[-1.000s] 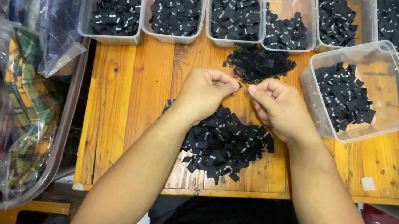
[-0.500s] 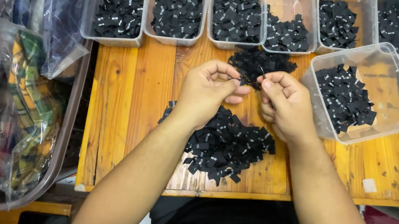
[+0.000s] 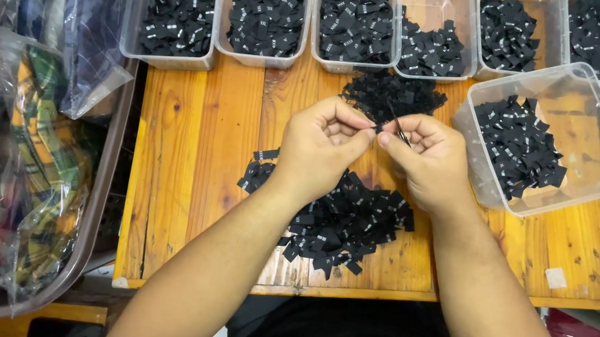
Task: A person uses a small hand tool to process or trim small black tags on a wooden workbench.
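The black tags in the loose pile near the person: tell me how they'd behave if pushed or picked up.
The tags look thin and flat, so probably light and floppy. They lie loosely overlapped on the table, so a push would likely scatter them rather than move the pile whole. Being small, one seems to need a fingertip pinch, as the left hand and right hand show.

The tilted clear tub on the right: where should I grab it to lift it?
Probably the near long rim of the tub, coming from the right hand side. That wall is bare, the labels lie mid-floor, and the other tubs crowd its far corner.
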